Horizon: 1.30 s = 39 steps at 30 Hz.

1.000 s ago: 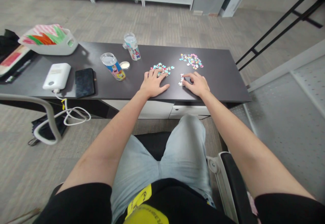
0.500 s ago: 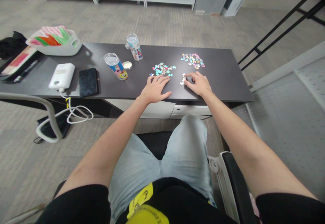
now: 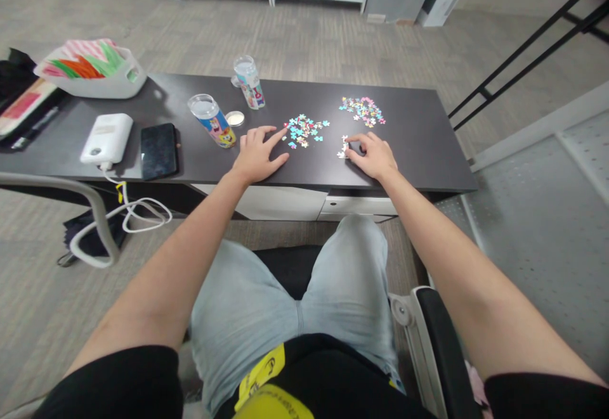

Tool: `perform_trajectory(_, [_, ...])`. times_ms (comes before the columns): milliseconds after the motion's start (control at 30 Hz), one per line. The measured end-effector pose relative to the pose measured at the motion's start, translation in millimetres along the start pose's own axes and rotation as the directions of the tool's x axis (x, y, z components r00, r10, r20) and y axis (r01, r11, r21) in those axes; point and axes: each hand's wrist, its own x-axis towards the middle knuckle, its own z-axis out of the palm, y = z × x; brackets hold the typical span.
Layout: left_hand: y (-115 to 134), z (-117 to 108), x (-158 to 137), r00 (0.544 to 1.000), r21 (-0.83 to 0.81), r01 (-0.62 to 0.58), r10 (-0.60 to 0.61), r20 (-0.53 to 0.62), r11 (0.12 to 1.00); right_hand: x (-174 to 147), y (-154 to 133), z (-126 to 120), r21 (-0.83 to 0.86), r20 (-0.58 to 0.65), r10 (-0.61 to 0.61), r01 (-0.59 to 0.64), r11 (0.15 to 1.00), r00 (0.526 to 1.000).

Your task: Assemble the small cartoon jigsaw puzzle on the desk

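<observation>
My left hand (image 3: 257,154) rests palm down with its fingers spread. Its index fingertip is at the left edge of a loose pile of blue, white and red puzzle pieces (image 3: 304,128). My right hand (image 3: 373,154) is curled, thumb and index finger pinching at the right side of a small cluster of pale puzzle pieces (image 3: 341,153) on the tabletop. Part of that cluster is hidden by the fingertips. Beyond my right hand lies a second pile of puzzle pieces (image 3: 366,112), mostly pink, yellow and blue.
On the dark table (image 3: 409,134), left of the pieces, stand two clear-topped printed canisters (image 3: 219,128) and a round lid (image 3: 235,119). Farther left are a black phone (image 3: 158,151), a white cabled device (image 3: 107,142) and a white basket (image 3: 109,86) of colourful items.
My left hand has moved left, off the near side of the blue pile, uncovering pieces there. My right hand stays in place at the pale cluster. The view has shifted slightly.
</observation>
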Motion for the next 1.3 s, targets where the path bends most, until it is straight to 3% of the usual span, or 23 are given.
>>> perform_trajectory(133, [2.4, 2.2, -1.5, 0.99, 0.012, -0.129, 0.128, 0.061, 0.992, -1.2, -0.3, 0.0, -0.001, -0.001, 0.006, -0.006, 1.0, 1.0])
perform_trajectory(400, [5.0, 8.3, 1.7, 0.998, 0.022, -0.066, 0.065, 0.022, 0.998, -1.4, 0.5, -0.1, -0.022, -0.009, 0.002, -0.002, 1.0, 1.0])
perform_trajectory(567, [5.1, 5.8, 10.1, 0.979, 0.027, -0.182, 0.178, 0.101, 0.983, -1.2, 0.1, -0.9, -0.028, -0.012, 0.005, -0.006, 1.0, 1.0])
perform_trajectory(667, [6.7, 3.4, 11.3, 0.973, 0.001, -0.218, 0.217, 0.074, 0.976, -1.7, -0.2, -1.7, -0.033, -0.008, 0.005, -0.005, 0.999, 1.0])
perform_trajectory(800, [8.7, 1.5, 7.9, 0.982, -0.011, -0.187, 0.187, 0.011, 0.982, -2.1, -0.4, -1.6, -0.035, -0.003, 0.003, -0.004, 0.999, 1.0])
perform_trajectory(1100, [1.6, 8.6, 11.5, 0.997, -0.02, -0.074, 0.074, 0.028, 0.997, -1.4, 1.3, -0.3, -0.033, -0.002, -0.002, 0.002, 0.999, 1.0])
perform_trajectory(1300, [-1.8, 9.7, 12.3, 0.997, -0.024, -0.071, 0.072, 0.028, 0.997, -1.4, 1.6, -0.2, -0.024, -0.01, 0.0, 0.0, 1.0, 1.0])
